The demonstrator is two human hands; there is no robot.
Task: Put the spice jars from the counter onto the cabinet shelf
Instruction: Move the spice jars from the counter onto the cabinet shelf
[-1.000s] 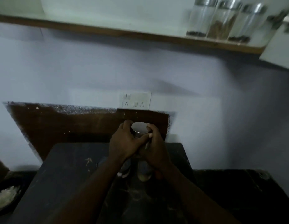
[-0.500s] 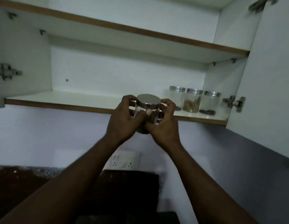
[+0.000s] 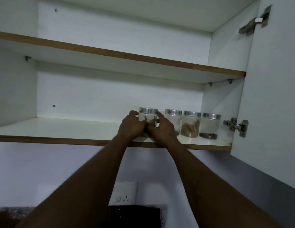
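Note:
A clear spice jar (image 3: 148,114) with a metal lid stands on the lower cabinet shelf (image 3: 61,129). My left hand (image 3: 132,127) grips its left side and my right hand (image 3: 162,129) grips its right side, fingers curled round the glass. The jar's lower half is hidden behind my hands. To its right three more lidded jars stand in a row: a nearly empty-looking one (image 3: 174,118), one with brown sticks (image 3: 191,124) and one with dark spice at the bottom (image 3: 209,125).
The upper shelf (image 3: 110,53) runs above. The open cabinet door (image 3: 273,96) hangs at the right with hinges (image 3: 236,126). A wall socket (image 3: 123,193) sits below on the wall. White shelf surface stretches left of the jar.
Both hands carried the jar from the counter up past the shelf edge and onto the lower shelf, left of the three jars. My view tilted upward into the cabinet.

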